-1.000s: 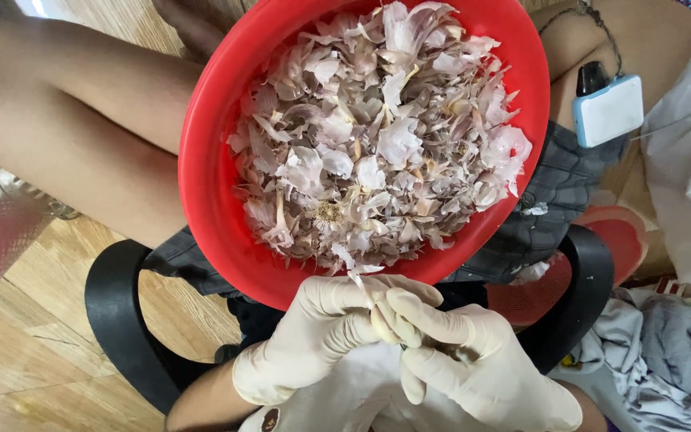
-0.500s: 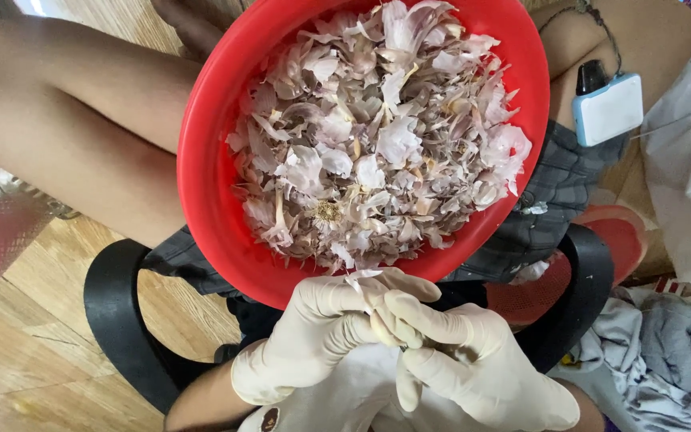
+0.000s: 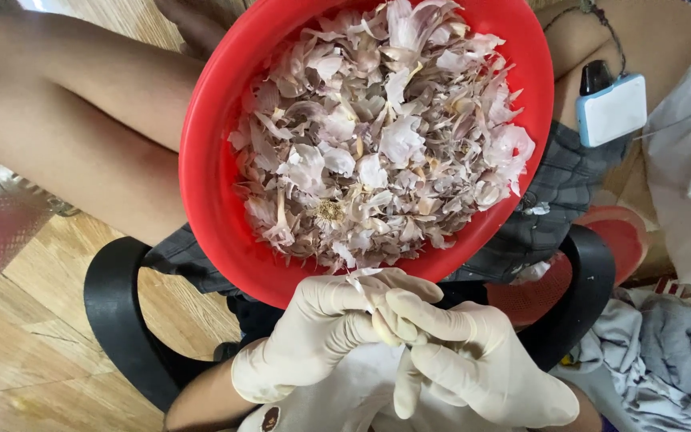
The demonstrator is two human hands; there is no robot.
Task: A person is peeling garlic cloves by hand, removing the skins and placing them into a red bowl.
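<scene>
Peeling a garlic clove just below the red basin

My gloved left hand [image 3: 313,336] and right hand [image 3: 473,360] are pinched together on a pale garlic clove [image 3: 383,326] just under the near rim of the red basin [image 3: 209,200] on my lap; a strip of skin [image 3: 359,286] trails up toward the rim; the slick gloves could let the clove slip and drop between my knees, or a tug could tip the basin and scatter the heap of papery peels [image 3: 377,136]; left of the basin lies wooden floor [image 3: 9,352]; right of it, what seems crumpled cloth [image 3: 665,352].
</scene>
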